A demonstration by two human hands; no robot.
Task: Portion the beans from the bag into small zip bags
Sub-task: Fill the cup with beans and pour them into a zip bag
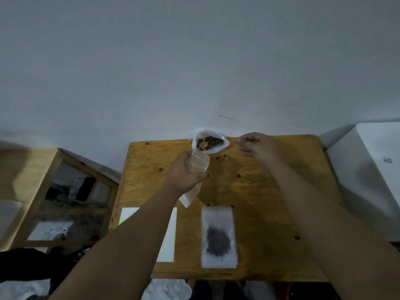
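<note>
An open white plastic bag of brown beans (pixel 210 143) stands at the far edge of the wooden table (pixel 259 191). Just in front of it, my left hand (pixel 185 173) grips an empty small zip bag (pixel 198 169), mouth upward, its bottom hanging below my palm. My right hand (pixel 256 146) hovers right of the bean bag, fingers curled and pinched toward it; whether it holds beans I cannot tell. A filled small zip bag (pixel 218 236) with dark beans lies flat near the front edge. Under my left forearm lie flat empty zip bags (pixel 167 234).
Several loose beans (pixel 223 158) are scattered on the table around the bean bag and elsewhere. A wooden shelf frame (pixel 54 198) stands to the left, a white box-like surface (pixel 372 165) to the right. A grey wall rises right behind the table.
</note>
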